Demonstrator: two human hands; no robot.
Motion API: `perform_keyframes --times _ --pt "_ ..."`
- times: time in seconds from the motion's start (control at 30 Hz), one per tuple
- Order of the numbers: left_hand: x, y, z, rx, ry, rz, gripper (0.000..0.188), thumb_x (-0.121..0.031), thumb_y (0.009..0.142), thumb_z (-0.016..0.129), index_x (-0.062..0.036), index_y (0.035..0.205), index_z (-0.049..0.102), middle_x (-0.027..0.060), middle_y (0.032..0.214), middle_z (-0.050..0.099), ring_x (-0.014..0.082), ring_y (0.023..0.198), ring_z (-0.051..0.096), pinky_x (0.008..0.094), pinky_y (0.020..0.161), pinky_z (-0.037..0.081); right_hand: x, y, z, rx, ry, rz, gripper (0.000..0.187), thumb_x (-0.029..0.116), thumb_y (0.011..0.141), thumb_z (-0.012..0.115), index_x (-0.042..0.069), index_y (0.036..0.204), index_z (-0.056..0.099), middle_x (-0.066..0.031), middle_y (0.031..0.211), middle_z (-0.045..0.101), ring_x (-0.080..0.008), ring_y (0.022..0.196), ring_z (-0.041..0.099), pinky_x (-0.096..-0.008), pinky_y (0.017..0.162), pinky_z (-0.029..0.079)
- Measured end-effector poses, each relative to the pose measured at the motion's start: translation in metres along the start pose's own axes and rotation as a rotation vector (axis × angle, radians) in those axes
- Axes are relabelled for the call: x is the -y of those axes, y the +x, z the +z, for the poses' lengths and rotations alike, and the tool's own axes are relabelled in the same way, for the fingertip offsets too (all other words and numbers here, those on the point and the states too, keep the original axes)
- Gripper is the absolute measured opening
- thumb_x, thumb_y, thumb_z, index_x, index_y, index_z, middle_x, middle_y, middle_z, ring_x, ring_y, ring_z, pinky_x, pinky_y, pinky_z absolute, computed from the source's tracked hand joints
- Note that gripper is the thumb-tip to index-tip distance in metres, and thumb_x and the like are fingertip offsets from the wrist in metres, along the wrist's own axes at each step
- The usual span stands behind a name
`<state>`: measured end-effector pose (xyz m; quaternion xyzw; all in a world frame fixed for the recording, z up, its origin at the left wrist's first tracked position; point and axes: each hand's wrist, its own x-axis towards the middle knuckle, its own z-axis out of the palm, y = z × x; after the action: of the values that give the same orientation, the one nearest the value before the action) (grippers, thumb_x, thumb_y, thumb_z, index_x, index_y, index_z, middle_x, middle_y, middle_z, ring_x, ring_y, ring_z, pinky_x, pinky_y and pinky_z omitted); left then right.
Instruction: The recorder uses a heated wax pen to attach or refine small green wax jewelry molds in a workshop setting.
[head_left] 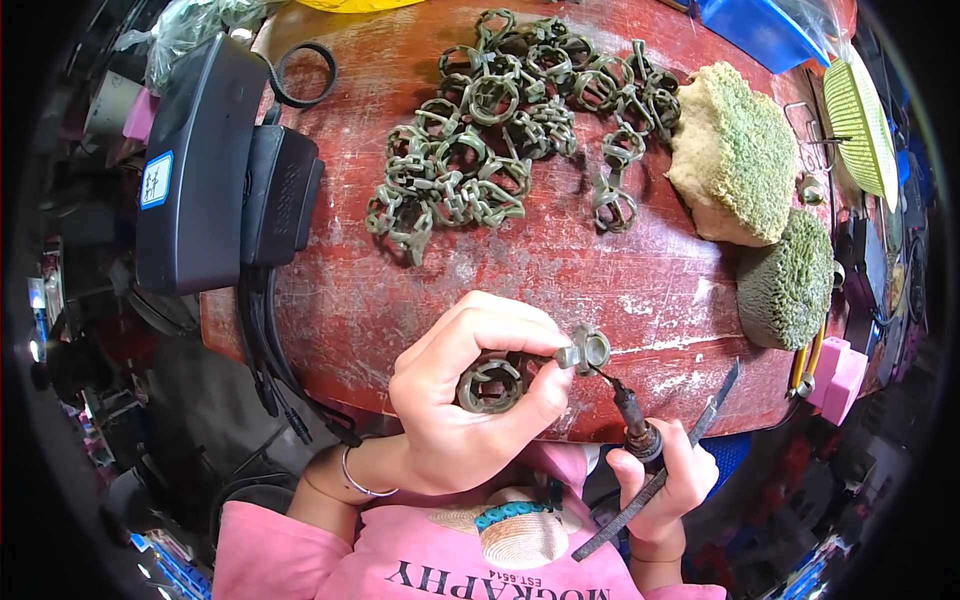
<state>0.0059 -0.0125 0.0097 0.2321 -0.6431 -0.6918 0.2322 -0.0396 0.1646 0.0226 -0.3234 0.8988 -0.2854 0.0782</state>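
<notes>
My left hand (450, 385) is closed, pinching a small dull-green wax-like link piece (590, 350) between thumb and fingertips just above the table's near edge. Joined to it or held with it, a green ring-shaped piece (490, 386) rests in the curl of the same hand. My right hand (675, 480) grips a dark pen-shaped tool (630, 410) with a thin metal tip, like a wax pen. Its tip meets or nearly meets the underside of the link piece. A long flat grey file-like strip (716, 402) also lies between the right fingers, slanting up to the right.
Several green ring and chain-link pieces (490, 190) lie heaped on the worn red table (330, 330). Two rough greenish blocks (735, 150) stand at the right, near a light-green slatted disc (860, 130) and a blue tray (765, 30). A black device (200, 170) with cables occupies the left.
</notes>
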Motion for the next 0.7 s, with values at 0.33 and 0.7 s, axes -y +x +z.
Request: perform_keyframes --times 0.33,0.7 --pt "0.001 0.001 -0.002 0.041 0.038 0.051 0.019 0.008 0.066 0.065 0.0014 0.082 0.058 0.0123 0.080 0.060 0.0190 0.072 0.060 0.0275 0.065 0.048 0.002 0.001 0.000 -0.001 -0.025 -0.001 0.036 0.037 0.068 0.073 0.006 0.078 0.059 -0.0011 0.057 0.055 -0.0173 0.040 0.048 -0.0260 0.039 0.037" --pt "0.002 0.000 -0.003 0.049 0.062 0.066 0.021 0.007 0.065 0.067 0.0005 0.083 0.059 0.0120 0.081 0.060 0.0191 0.073 0.060 0.0272 0.065 0.048 -0.006 -0.006 0.009 -0.087 0.219 0.119 0.053 0.047 0.083 0.052 -0.005 0.074 0.056 -0.0028 0.047 0.050 -0.0090 0.040 0.048 -0.0191 0.043 0.037"
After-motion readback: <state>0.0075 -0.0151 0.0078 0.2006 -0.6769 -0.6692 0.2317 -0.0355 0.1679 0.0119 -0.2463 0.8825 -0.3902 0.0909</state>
